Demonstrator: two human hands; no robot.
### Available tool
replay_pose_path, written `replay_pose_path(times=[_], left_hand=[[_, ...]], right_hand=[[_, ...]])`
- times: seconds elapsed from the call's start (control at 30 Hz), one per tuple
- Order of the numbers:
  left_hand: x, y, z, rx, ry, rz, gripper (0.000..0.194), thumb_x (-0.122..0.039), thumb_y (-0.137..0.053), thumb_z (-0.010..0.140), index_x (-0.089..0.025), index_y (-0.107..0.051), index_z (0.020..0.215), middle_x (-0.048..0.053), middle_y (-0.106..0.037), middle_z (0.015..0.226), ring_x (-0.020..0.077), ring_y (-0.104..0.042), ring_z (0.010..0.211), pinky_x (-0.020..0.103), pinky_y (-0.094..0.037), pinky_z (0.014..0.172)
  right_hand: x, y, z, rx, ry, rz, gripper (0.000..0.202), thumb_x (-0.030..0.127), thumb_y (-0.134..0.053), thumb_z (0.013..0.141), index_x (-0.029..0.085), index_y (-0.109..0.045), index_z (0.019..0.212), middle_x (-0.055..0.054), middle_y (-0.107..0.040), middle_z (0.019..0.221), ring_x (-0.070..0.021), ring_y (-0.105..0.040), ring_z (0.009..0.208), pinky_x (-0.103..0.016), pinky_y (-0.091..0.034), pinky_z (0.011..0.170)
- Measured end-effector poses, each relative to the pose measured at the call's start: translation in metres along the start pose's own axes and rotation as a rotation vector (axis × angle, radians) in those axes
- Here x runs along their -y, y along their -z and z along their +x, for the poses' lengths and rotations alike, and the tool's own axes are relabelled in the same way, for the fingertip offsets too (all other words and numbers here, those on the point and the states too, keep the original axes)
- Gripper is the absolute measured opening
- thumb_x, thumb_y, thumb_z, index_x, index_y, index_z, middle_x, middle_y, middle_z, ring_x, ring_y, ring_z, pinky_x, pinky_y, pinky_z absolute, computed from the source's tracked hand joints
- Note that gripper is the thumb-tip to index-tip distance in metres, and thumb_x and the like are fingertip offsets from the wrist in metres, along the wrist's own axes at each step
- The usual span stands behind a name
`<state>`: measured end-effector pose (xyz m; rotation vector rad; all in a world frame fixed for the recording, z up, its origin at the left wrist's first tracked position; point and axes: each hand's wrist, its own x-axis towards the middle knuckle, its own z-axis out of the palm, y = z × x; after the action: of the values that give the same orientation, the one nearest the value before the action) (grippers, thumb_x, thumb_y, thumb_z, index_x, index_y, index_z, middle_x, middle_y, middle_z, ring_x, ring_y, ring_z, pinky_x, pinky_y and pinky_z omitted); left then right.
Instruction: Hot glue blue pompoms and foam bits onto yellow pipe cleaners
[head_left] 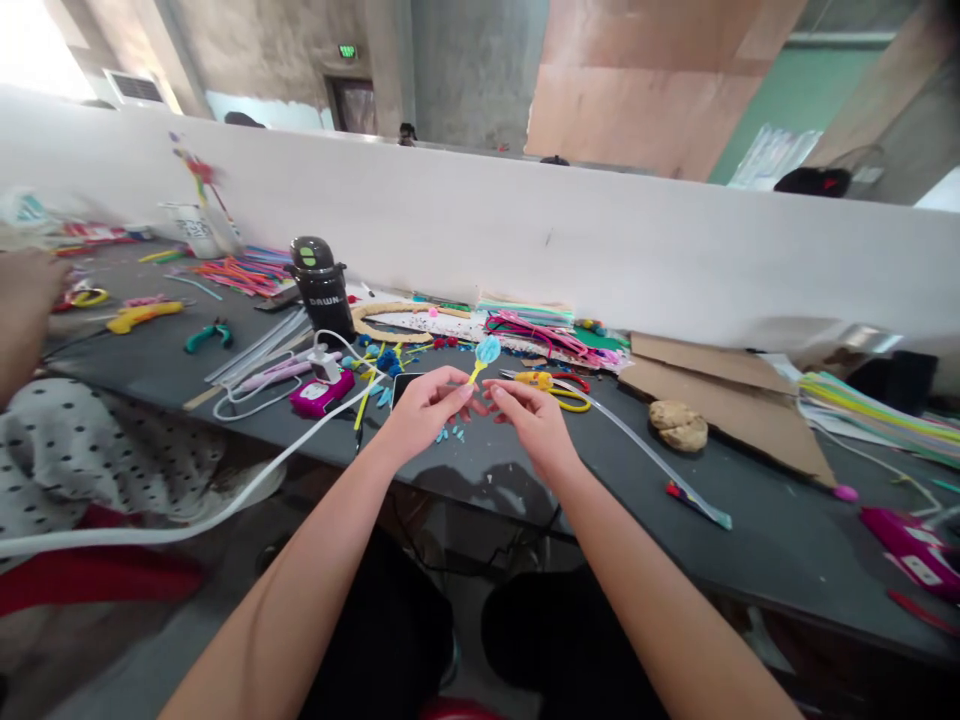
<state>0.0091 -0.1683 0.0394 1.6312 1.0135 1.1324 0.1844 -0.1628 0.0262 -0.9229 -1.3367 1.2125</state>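
Presumably, the main hazard lay with the small light-blue, rounded, fuzzy craft piece on a slim yellow stem (487, 349), which was held raised above the near part of the dark-grey tabletop (461, 478). Since it was supported at the stem alone, the head could have been tipped or twisted if the grip were loosened or rolled. If the soft fibres were pressed by fingertips, the rounded shape could have been flattened. If dropped, the piece could have been mixed with the tiny light-blue scraps (451, 434) scattered below. A further risk was judged to be posed by the yellow-and-red-handled metal hand tool (534, 380), laid just beyond the right hand (538, 420), as it could have been knocked by an outward sweep. Likewise, the long white cable (285, 455) at the left could have been snagged by the left forearm (330, 510).

Both forearms were extended from the near side and angled inward. In the left hand (426, 408), the yellow stem was pinched between thumb and index finger, with the head directed upward. The right hand was placed just beside it, back uppermost, fingers curved and set close together, thumb brought near the index fingertip; whether anything fine was gripped there could not be told.
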Motion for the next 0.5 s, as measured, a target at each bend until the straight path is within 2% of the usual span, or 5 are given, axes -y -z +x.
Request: replay_pose_path(times=[0.2,0.37,0.5], left_hand=[[0.000,-0.023,-0.015,-0.025,-0.008,-0.001,0.029,-0.042,-0.061,0.087,-0.014,-0.064,0.090,0.005,-0.070,0.079,0.0151,-0.063,0.070,0.025,-0.047,0.063],[-0.006,-0.035,-0.019,-0.148,0.086,-0.090,0.028,-0.040,-0.063,0.085,-0.013,-0.064,0.089,0.004,-0.068,0.070,0.0140,-0.064,0.065,0.023,-0.047,0.060],[-0.013,-0.043,-0.016,-0.168,0.185,-0.223,0.025,-0.035,-0.069,0.079,-0.012,-0.064,0.087,0.004,-0.069,0.069,0.0135,-0.064,0.063,0.023,-0.047,0.059]], right_hand=[[-0.009,-0.013,-0.028,-0.124,-0.034,0.186,0.030,0.040,-0.077,0.073,0.018,-0.077,0.093,-0.006,-0.076,0.090,-0.0180,-0.067,0.079,-0.030,-0.053,0.072],[-0.009,-0.019,-0.029,-0.149,-0.008,0.303,0.028,0.035,-0.080,0.070,0.016,-0.078,0.091,-0.004,-0.074,0.079,-0.0146,-0.063,0.067,-0.031,-0.053,0.069],[-0.009,-0.015,-0.027,-0.142,-0.031,0.357,0.030,0.033,-0.080,0.069,0.016,-0.078,0.094,-0.004,-0.075,0.082,-0.0140,-0.063,0.066,-0.030,-0.052,0.067]])
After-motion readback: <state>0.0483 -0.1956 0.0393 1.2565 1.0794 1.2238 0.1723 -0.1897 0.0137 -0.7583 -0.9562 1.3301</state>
